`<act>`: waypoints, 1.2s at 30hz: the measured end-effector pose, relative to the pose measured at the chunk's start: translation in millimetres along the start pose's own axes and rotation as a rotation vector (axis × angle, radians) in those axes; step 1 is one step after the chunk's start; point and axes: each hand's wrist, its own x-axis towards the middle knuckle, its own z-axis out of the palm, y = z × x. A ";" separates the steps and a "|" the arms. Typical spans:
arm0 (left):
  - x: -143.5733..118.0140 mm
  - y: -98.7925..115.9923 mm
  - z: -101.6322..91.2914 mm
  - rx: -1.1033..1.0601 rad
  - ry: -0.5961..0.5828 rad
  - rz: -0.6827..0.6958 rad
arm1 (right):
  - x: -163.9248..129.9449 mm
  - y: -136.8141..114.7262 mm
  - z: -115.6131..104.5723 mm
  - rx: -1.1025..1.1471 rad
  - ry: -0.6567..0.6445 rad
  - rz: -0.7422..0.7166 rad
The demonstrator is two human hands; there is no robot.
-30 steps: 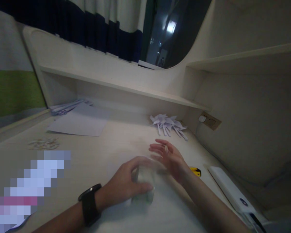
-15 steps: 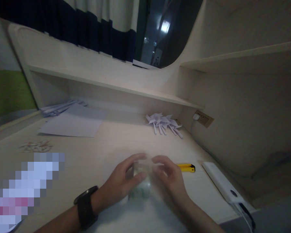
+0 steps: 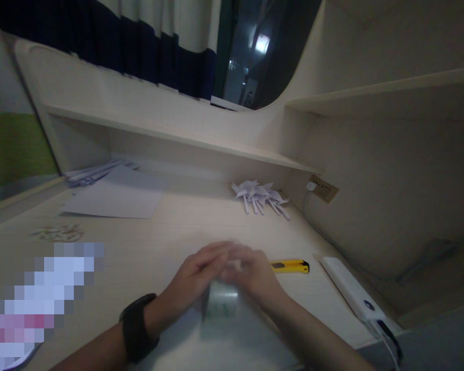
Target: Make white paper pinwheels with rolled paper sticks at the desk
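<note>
On desk (image 3: 158, 242), front-centre: tape roll (image 3: 221, 304) stands on edge, clasped betw. both hands. L hand (image 3: 195, 281), w/ watch (image 3: 137, 327), grips its left side; R hand (image 3: 255, 278) curls over top, fingertips meeting. Yellow cutter (image 3: 290, 266) just right, power bank (image 3: 351, 288) beyond.

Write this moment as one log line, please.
left hand: on tape roll | right hand: on roll top | knife: idle on desk

The top of the tape roll (image 3: 221, 304) is hidden under both grips. Left of them, a pixelated patch (image 3: 42, 304) covers something on the desk (image 3: 147, 242). Both forearms are cut by the lower edge.
</note>
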 end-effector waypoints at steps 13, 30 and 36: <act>2.2 6.9 -9.2 -0.093 -0.046 -0.017 | 1.1 -10.4 10.2 -0.044 0.162 -0.035; 3.9 12.6 -18.0 -0.033 -0.124 -0.179 | 26.6 0.4 -5.4 0.311 0.147 0.243; 3.8 14.0 -20.7 -0.018 -0.140 -0.183 | 29.4 -5.2 -6.2 0.331 0.188 0.242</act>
